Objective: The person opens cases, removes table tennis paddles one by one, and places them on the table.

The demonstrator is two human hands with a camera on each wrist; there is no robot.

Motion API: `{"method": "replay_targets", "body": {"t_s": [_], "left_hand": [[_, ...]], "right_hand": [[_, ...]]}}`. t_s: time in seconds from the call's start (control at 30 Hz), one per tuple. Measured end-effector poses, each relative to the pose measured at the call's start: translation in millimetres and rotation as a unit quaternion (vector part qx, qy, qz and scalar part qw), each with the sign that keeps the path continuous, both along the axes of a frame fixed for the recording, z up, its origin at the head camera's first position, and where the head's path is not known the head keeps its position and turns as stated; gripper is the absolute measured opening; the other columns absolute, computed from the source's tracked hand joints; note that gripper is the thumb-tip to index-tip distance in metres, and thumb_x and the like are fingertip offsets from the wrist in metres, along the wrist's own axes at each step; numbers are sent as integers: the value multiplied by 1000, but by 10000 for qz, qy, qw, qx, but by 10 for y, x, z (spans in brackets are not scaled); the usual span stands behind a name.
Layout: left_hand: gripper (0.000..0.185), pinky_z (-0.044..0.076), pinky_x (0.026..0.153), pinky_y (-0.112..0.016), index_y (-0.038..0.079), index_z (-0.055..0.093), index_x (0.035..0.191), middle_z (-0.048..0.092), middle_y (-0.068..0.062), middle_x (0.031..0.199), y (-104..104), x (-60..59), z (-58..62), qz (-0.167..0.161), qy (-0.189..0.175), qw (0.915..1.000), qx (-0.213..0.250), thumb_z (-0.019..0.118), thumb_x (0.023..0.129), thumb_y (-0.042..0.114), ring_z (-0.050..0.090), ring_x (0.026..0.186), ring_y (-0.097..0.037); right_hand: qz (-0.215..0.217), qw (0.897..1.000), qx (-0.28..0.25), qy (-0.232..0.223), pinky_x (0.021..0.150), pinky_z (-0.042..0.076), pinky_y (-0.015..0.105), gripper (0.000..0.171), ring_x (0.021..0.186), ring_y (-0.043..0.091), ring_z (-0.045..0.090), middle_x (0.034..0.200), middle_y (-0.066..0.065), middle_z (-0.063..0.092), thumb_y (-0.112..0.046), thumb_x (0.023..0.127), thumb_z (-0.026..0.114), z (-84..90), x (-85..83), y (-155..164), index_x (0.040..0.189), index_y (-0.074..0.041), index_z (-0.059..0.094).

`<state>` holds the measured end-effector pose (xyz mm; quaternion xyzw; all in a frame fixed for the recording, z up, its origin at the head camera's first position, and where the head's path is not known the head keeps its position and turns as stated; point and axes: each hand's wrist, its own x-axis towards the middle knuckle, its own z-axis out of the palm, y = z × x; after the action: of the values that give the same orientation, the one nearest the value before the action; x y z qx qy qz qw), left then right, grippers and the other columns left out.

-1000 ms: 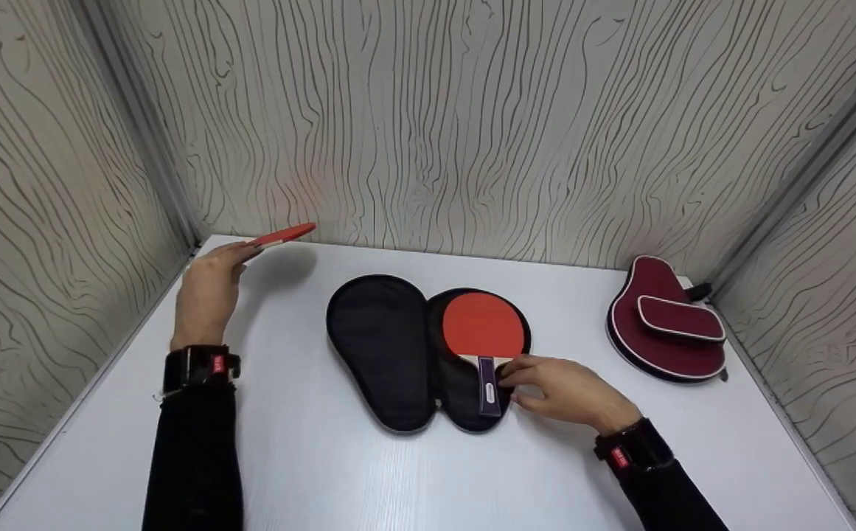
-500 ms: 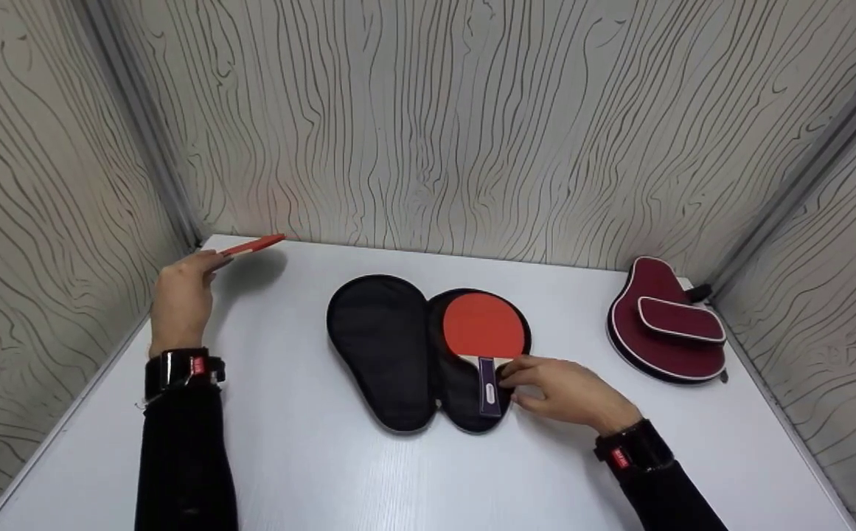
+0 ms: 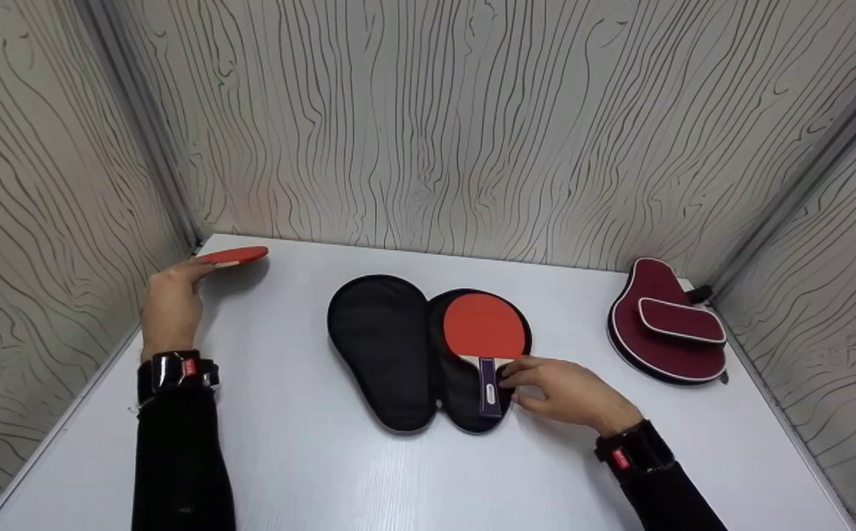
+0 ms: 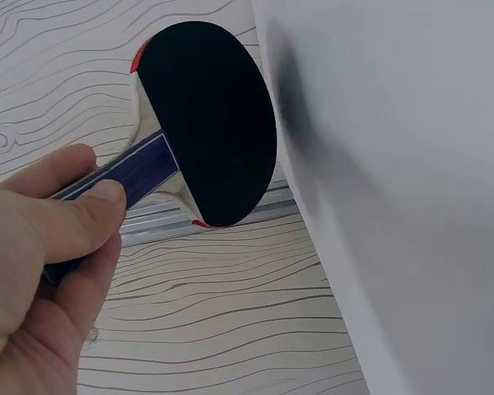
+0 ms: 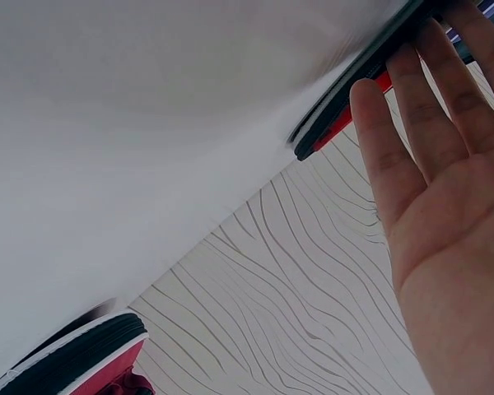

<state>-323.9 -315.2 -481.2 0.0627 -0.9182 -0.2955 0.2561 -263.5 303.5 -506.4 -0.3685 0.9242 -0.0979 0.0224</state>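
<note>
By its purple handle, my left hand [image 3: 172,306] holds a table tennis paddle [image 3: 239,255] near the far left corner, raised above the table, red side up. The left wrist view shows its black face [image 4: 210,123] and the thumb pressed along the handle. In the middle, a black paddle case [image 3: 380,354] lies unfolded. A second table tennis paddle [image 3: 484,324] lies red side up on its right half. My right hand [image 3: 564,391] is at that half's right edge, fingertips beside the handle. Its fingers look straight in the right wrist view; whether they touch the paddle is unclear.
A maroon paddle case [image 3: 674,358] with white piping and a small pocket lies at the right of the white table [image 3: 310,472]. Patterned panels [image 3: 428,133] wall the table at the back and both sides.
My left hand has moved left and slightly down with its paddle, which now lies flatter and nearer the table. My right hand and the paddle in the case have stayed put.
</note>
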Motion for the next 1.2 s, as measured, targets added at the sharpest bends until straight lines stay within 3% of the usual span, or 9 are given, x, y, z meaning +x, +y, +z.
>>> {"method": "replay_targets", "body": {"t_s": [0.27,0.53,0.8,0.97,1.2], "left_hand": [[39,63,114,-73,2,81,143,77,-31,148,-34,-10,-79,151,111,9998,109,68,109,-13,74,140,-58],[33,63,110,-71,-2,81,142,80,-34,139,-31,-2,-59,799,23,9957,468,77,111,5,78,131,-56],[33,61,109,-70,-6,80,138,81,-35,137,-53,24,-83,1462,-207,9857,813,82,108,7,76,130,-58],[33,61,111,-71,-8,78,138,78,-38,139,-71,27,-162,1333,-301,9864,911,82,108,4,74,132,-60],[44,58,118,-74,-9,66,157,69,-45,150,-108,9,-221,625,-885,9894,963,67,113,-3,69,141,-62]], "right_hand": [[15,10000,-29,11,118,66,52,29,139,28,79,144,2,81,-14,108,74,-1,-1,-6,132,-14,90],[-1,10000,-13,5,117,67,53,29,139,28,79,144,1,81,-16,109,75,-8,-1,-10,133,-15,89],[61,10000,-73,16,118,65,54,29,141,29,78,145,1,81,-14,108,74,5,1,2,133,-15,89],[54,9999,-82,-37,119,65,53,29,141,28,77,146,1,81,-14,109,74,7,-1,6,133,-15,89],[23,9999,-58,-83,120,65,52,29,141,28,77,146,0,81,-14,109,74,0,4,2,134,-15,89]]}}
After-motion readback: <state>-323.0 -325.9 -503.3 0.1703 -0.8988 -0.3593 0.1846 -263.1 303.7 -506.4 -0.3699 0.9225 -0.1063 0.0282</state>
